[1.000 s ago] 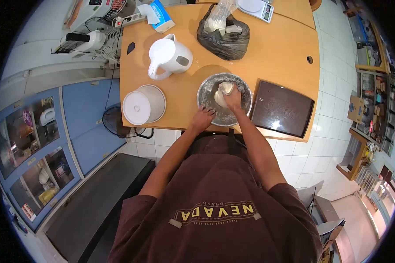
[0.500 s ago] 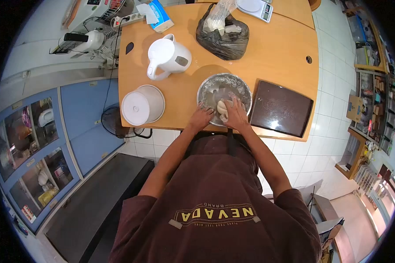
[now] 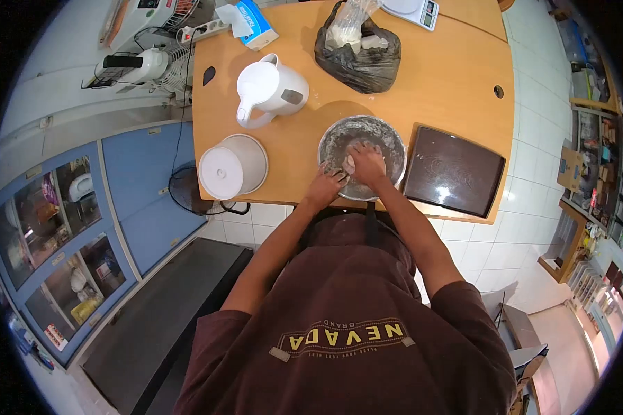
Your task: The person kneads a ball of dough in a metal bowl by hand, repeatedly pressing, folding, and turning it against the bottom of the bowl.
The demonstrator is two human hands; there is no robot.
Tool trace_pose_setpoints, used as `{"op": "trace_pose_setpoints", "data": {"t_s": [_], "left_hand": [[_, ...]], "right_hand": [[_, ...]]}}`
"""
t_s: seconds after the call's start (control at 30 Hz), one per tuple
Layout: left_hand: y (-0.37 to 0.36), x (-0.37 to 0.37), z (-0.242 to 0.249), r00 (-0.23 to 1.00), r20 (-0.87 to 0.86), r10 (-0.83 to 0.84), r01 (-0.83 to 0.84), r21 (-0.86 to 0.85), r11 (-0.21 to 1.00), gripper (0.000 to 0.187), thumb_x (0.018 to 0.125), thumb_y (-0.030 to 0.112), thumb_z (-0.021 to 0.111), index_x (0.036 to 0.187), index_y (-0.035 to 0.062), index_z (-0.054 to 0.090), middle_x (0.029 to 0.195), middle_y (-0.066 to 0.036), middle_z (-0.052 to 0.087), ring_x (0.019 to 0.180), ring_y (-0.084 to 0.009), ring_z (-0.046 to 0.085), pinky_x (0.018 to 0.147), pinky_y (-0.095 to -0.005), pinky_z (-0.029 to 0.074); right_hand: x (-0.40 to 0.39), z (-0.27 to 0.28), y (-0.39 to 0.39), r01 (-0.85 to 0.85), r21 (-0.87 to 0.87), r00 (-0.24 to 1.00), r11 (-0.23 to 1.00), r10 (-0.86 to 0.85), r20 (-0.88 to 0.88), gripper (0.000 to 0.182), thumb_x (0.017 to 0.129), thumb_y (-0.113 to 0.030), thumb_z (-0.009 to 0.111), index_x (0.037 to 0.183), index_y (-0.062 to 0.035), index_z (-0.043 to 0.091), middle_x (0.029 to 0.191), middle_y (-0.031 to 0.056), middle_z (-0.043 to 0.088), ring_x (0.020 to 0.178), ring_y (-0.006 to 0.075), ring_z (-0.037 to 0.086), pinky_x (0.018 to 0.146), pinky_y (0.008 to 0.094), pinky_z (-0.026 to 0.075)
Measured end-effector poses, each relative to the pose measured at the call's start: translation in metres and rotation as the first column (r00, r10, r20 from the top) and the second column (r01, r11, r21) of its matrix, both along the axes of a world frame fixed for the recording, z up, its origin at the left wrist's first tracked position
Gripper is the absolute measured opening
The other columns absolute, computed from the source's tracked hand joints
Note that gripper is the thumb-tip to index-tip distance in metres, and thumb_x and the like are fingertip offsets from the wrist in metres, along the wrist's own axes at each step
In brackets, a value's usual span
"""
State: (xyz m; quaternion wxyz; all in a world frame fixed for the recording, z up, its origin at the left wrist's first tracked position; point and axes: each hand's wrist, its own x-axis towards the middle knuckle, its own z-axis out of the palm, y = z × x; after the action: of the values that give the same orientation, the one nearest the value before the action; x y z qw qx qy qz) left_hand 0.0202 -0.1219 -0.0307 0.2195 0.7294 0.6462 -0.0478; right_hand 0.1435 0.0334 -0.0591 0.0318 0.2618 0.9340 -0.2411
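Observation:
A round metal bowl (image 3: 396,140), its inside smeared with flour, stands near the table's front edge. Inside it my right hand (image 3: 365,163) presses on a pale lump of dough (image 3: 350,164), which is mostly hidden beneath the palm and curled fingers. My left hand (image 3: 327,185) rests at the bowl's left front rim, its fingers bent over the edge and floury; whether they pinch any dough is hard to make out.
A dark baking tray (image 3: 454,171) lies right of the bowl. To the left stand a white lidded tub (image 3: 233,167) and a white kettle (image 3: 273,88). Behind are a black plastic bag (image 3: 367,66), a tissue box (image 3: 257,26) and a scale (image 3: 414,10).
My right hand has moved from the dough's right side onto it, with fingers now curled over it and covering more of it. The whole view has shifted slightly.

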Motion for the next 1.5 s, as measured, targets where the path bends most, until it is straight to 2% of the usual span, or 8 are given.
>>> {"op": "trace_pose_setpoints", "data": {"t_s": [0.27,0.47,0.7,0.83,0.93,1.13,1.23,1.5], "left_hand": [[-0.003,-0.008,-0.009,0.998,0.057,-0.013,0.012,0.021,1.000,0.049,0.084,0.029,0.072,0.129,0.0141,0.062,0.132,-0.004,0.061,0.132,-0.0229,0.051,0.118,-0.0553,0.028],[0.005,-0.013,0.009,1.000,-0.008,0.000,-0.001,-0.078,0.997,0.052,0.082,0.027,0.074,0.130,0.0117,0.063,0.139,-0.007,0.058,0.139,-0.0269,0.044,0.124,-0.0527,0.020],[-0.010,-0.021,0.008,0.990,0.096,0.101,-0.107,0.064,0.992,0.046,0.078,0.022,0.077,0.122,0.0119,0.069,0.134,-0.009,0.061,0.139,-0.0293,0.044,0.125,-0.0502,0.020],[-0.002,-0.018,0.015,0.997,0.061,0.052,-0.051,-0.018,0.999,0.048,0.080,0.025,0.077,0.126,0.0140,0.067,0.133,-0.005,0.062,0.138,-0.0249,0.045,0.126,-0.0518,0.016],[-0.004,-0.017,0.010,0.996,0.070,0.051,-0.050,-0.008,0.999,0.050,0.080,0.026,0.077,0.127,0.0150,0.066,0.133,-0.004,0.061,0.137,-0.0246,0.046,0.126,-0.0525,0.015],[-0.003,-0.015,0.018,0.994,0.092,0.059,-0.060,0.014,0.998,0.051,0.078,0.026,0.077,0.127,0.0145,0.067,0.132,-0.002,0.061,0.137,-0.0232,0.046,0.126,-0.0508,0.016],[-0.003,-0.016,0.015,0.996,0.086,0.035,-0.037,0.018,0.999,0.051,0.078,0.026,0.078,0.126,0.0139,0.066,0.130,-0.002,0.062,0.135,-0.0230,0.046,0.126,-0.0498,0.017],[-0.009,-0.016,0.011,0.984,0.145,0.104,-0.102,-0.021,0.995,0.054,0.076,0.019,0.080,0.127,0.0116,0.065,0.126,-0.004,0.063,0.132,-0.0261,0.050,0.124,-0.0515,0.020]], "right_hand": [[-0.049,0.003,0.032,0.299,-0.170,0.924,0.939,-0.241,0.297,0.045,0.083,-0.047,0.068,0.101,-0.0060,0.070,0.098,0.0194,0.073,0.096,0.0374,0.070,0.086,0.0495,0.055],[-0.040,0.006,0.028,0.666,-0.270,0.743,0.695,-0.651,0.156,0.040,0.080,-0.042,0.072,0.096,-0.0056,0.070,0.094,0.0238,0.072,0.090,0.0428,0.070,0.081,0.0502,0.056],[0.027,0.006,0.028,0.224,-0.433,0.895,0.873,-0.360,-0.263,0.048,0.086,-0.033,0.072,0.123,-0.0047,0.063,0.110,0.0281,0.067,0.100,0.0468,0.066,0.088,0.0520,0.053],[0.037,0.051,0.015,0.128,-0.367,0.970,0.922,-0.194,-0.149,0.064,0.087,-0.039,0.071,0.135,-0.0018,0.051,0.127,0.0262,0.050,0.109,0.0487,0.059,0.092,0.0541,0.050],[0.035,0.067,0.002,0.094,-0.211,0.995,0.973,-0.088,0.036,0.065,0.087,-0.043,0.071,0.135,-0.0020,0.052,0.128,0.0262,0.049,0.112,0.0497,0.058,0.094,0.0557,0.048],[0.006,0.034,-0.007,0.083,0.027,0.916,0.996,-0.065,-0.397,0.056,0.088,-0.041,0.072,0.126,-0.0029,0.057,0.129,0.0269,0.050,0.112,0.0471,0.058,0.097,0.0519,0.048],[-0.004,0.020,-0.012,0.017,-0.155,0.979,0.988,-0.047,-0.198,0.047,0.092,-0.044,0.065,0.120,-0.0071,0.062,0.126,0.0234,0.055,0.112,0.0470,0.058,0.098,0.0532,0.048],[-0.045,0.004,0.004,0.159,-0.064,0.984,0.985,-0.163,-0.073,0.029,0.094,-0.034,0.059,0.106,-0.0097,0.069,0.112,0.0167,0.065,0.103,0.0405,0.065,0.087,0.0499,0.055]]}}
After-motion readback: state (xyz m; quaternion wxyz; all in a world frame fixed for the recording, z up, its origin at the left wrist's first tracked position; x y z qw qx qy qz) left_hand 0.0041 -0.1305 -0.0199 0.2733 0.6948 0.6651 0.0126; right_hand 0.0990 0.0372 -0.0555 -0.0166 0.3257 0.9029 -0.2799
